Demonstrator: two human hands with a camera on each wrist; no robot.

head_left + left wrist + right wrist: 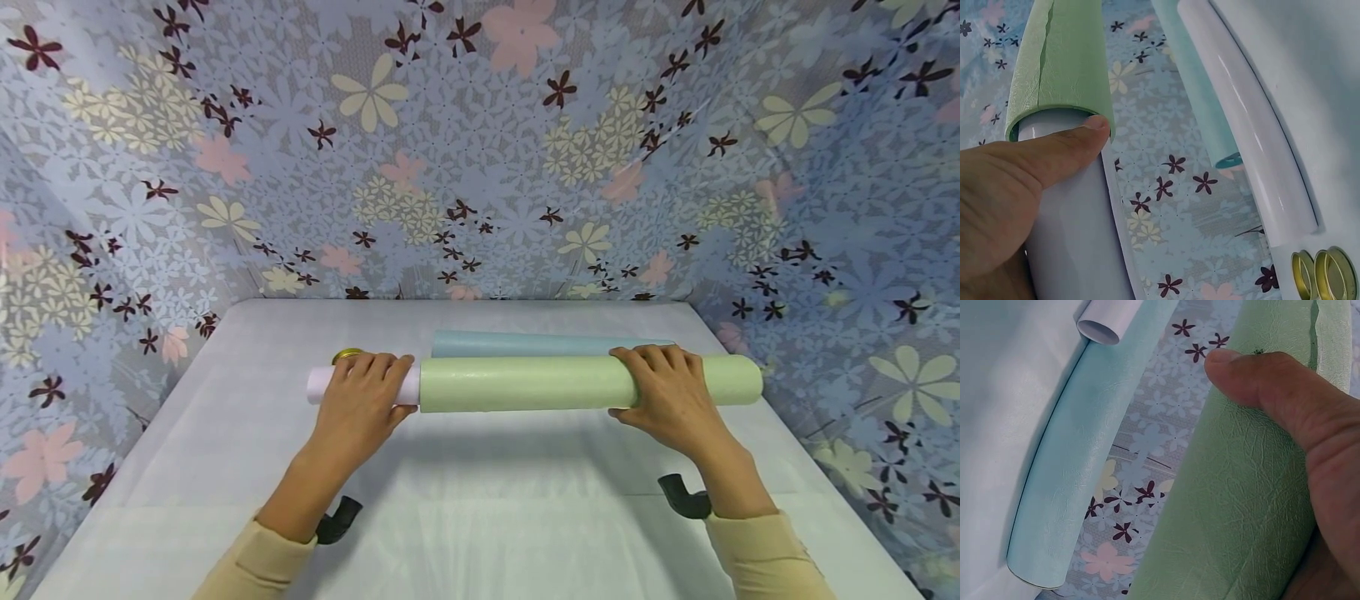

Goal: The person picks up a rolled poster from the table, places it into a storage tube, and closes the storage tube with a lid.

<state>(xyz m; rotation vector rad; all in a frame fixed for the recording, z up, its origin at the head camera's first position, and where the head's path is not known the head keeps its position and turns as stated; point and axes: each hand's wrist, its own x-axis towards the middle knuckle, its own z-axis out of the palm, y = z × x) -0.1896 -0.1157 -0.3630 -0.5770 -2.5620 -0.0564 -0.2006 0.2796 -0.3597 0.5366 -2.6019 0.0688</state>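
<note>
My left hand (pixel 360 400) grips a white roll (pixel 321 386), its thumb lying at the mouth of a green roll (pixel 525 385). One end of the white roll sits inside the green one, as the left wrist view shows. Toward the other end, my right hand (pixel 666 396) holds the green roll with fingers over the top and thumb on the near side. A long seam edge runs along the green roll (pixel 1075 56). Both rolls are held roughly level above the table, casting a shadow on it. The green roll's far right end lies beyond my right hand.
Behind the held rolls, a light blue roll (pixel 517 342) lies on the white-covered table (pixel 480 533). Another white roll (pixel 1254 125) rests alongside it. Gold ring-shaped pieces (pixel 1334 275) stand by that white roll's end. A flowered cloth (pixel 480 167) hangs around the table.
</note>
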